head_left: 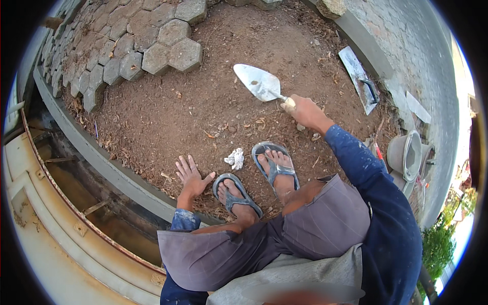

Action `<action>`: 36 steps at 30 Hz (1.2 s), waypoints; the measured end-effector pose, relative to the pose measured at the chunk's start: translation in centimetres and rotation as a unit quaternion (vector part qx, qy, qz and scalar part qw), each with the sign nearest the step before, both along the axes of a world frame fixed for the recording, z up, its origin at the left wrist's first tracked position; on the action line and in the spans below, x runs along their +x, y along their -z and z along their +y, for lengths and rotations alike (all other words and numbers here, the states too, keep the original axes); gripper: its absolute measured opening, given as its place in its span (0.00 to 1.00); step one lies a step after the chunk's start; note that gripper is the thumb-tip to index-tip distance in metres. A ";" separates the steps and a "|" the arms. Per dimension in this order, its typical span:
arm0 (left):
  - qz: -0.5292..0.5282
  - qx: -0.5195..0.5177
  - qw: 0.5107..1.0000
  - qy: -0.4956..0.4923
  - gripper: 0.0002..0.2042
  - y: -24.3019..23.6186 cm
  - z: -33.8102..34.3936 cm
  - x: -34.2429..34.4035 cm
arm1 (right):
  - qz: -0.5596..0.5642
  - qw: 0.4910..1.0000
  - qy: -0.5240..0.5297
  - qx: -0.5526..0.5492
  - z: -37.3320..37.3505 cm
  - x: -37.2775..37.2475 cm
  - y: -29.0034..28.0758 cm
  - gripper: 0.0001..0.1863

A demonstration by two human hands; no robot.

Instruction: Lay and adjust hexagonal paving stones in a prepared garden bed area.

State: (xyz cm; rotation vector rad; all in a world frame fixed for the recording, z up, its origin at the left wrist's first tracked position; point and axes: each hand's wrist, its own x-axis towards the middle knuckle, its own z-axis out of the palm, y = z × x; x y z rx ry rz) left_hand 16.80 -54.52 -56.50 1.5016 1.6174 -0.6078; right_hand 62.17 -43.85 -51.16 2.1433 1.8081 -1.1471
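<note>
My right hand (307, 114) is closed round the handle of a pointed trowel (258, 83). The trowel's pale, smeared metal blade points to the far left over the brown soil (178, 117); whether it touches the ground I cannot tell. My left hand (189, 175) lies flat with spread fingers on the soil beside my left sandal (237, 195). A crumpled white lump (235, 159) rests on the ground between my left hand and my right sandal (277, 168).
Hexagonal paving blocks (184, 55) lie at the far left. A flat plastering trowel (359, 81) leans by the concrete kerb (363, 43) on the right, with buckets (405, 155) nearer. On the left, a concrete edge (117, 170) borders a ditch (96, 195).
</note>
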 end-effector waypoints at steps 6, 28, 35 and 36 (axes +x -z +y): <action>0.028 -0.005 1.000 0.009 0.67 -0.2 0.2 0.6 | 0.179 0.922 0.275 -0.205 -8.4 3.6 -2.2 0.26; -0.062 0.257 0.959 -0.097 0.43 1.2 -3.3 0.5 | 0.022 0.981 -0.191 0.000 -7.8 -4.6 -0.6 0.18; -0.182 0.352 0.886 -0.240 0.38 -0.4 -3.4 0.0 | 0.000 0.946 -0.314 0.085 1.9 -11.3 -2.0 0.16; -0.183 0.352 0.887 -0.237 0.36 -0.7 -3.5 -0.1 | 0.016 0.940 -0.321 0.117 2.7 -12.3 -1.8 0.16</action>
